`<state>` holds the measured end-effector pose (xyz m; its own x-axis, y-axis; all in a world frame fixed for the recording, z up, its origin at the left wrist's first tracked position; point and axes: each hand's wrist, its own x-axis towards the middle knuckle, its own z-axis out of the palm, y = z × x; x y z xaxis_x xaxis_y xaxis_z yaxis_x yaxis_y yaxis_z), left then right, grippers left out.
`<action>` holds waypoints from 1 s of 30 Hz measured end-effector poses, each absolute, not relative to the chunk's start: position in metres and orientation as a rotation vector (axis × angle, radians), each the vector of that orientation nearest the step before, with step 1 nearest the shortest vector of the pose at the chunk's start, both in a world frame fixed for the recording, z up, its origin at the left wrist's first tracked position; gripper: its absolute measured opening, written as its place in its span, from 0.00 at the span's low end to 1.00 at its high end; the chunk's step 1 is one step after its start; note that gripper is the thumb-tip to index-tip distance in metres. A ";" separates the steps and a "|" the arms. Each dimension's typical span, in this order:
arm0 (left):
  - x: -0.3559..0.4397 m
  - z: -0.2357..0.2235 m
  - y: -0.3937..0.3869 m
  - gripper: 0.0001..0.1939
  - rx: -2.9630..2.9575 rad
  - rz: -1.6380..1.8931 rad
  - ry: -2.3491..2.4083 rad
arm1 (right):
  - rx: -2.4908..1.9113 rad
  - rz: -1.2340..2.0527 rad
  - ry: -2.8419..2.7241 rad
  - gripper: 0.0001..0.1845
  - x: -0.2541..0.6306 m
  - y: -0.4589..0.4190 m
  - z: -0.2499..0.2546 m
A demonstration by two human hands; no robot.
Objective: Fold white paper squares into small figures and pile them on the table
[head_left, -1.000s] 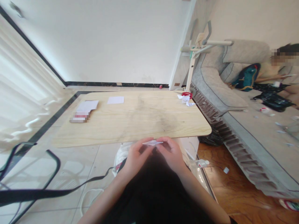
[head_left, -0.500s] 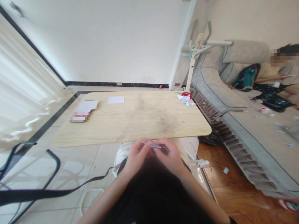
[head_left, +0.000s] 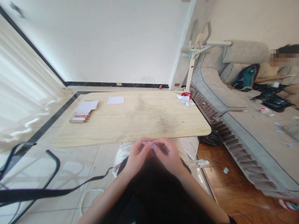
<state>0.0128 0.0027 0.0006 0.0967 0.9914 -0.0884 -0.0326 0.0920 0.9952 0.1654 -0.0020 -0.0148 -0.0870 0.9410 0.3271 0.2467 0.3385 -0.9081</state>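
Note:
Both my hands meet just below the near edge of the wooden table (head_left: pixel 130 124), above my dark lap. My left hand (head_left: pixel 136 157) and my right hand (head_left: pixel 169 155) pinch a small folded piece of white paper (head_left: pixel 149 143) between their fingertips. The paper is thin and mostly hidden by my fingers. On the table's far left lie a white sheet (head_left: pixel 87 105) and a smaller white paper (head_left: pixel 116 100).
Crumpled white paper (head_left: pixel 185 99) and a red item lie at the table's far right corner. A grey sofa (head_left: pixel 233 102) stands on the right, with another person seated on it. A white stand (head_left: pixel 193 59) rises behind the table. Black straps (head_left: pixel 35 193) cross the tiled floor at left.
The paper has shrunk in view: it stuck out flat between my fingertips a second ago, and now my fingers have closed in around it. My hands stayed in place.

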 end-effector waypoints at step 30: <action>0.008 0.001 0.003 0.12 1.228 1.052 1.108 | -1.146 1.134 -1.255 0.06 0.168 0.002 -0.022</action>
